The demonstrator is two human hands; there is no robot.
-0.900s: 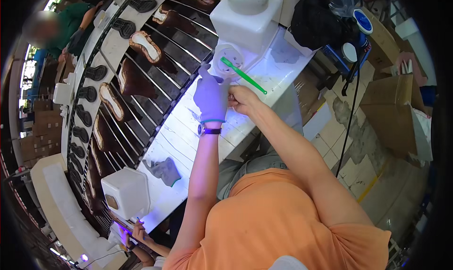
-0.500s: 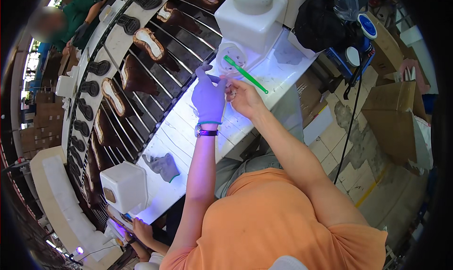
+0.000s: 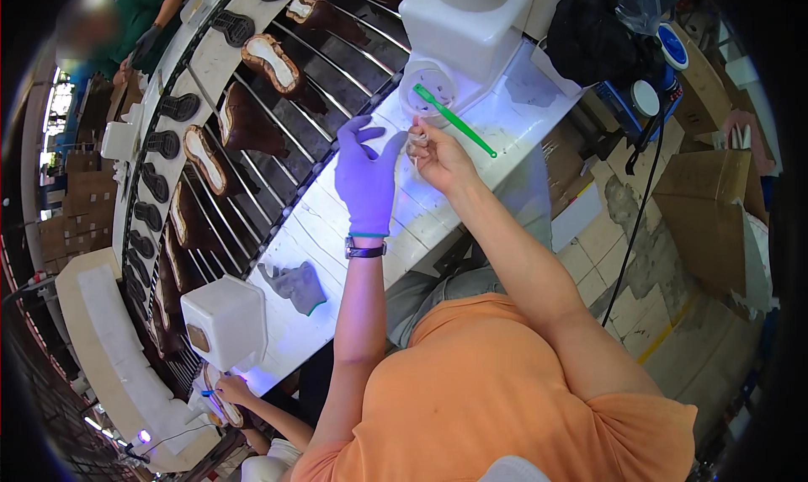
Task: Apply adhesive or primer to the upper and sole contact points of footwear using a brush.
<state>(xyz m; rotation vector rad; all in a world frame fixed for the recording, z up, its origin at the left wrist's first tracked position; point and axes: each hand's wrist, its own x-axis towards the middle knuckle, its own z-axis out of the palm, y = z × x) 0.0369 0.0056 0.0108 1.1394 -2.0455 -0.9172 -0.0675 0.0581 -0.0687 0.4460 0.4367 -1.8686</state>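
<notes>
My left hand [image 3: 368, 172] wears a thin glove that looks purple under the light, with a watch [image 3: 365, 250] at the wrist. Its fingers are spread, thumb toward my other hand, with nothing visible between them. My bare right hand [image 3: 443, 157] is closed just to the right, fingertips pinched together. Something small and pale shows at those fingers, too small to name. Beyond both hands a green toothbrush-like brush [image 3: 455, 122] rests with its head over a round white tub [image 3: 431, 95] and its handle on the white table [image 3: 427, 204].
A grey glove [image 3: 296, 287] lies on the table. White box-shaped housings [image 3: 467, 23] stand at both ends. On the left, a roller conveyor carries brown shoe uppers [image 3: 273, 64] and dark soles [image 3: 179, 106]. A co-worker's hand [image 3: 233, 389] holds a shoe at lower left; cardboard boxes [image 3: 703, 200] stand right.
My left hand has drawn away from my right, and its fingers have spread. At lower left, the co-worker's hands and shoe have shifted. The whole view has tilted slightly.
</notes>
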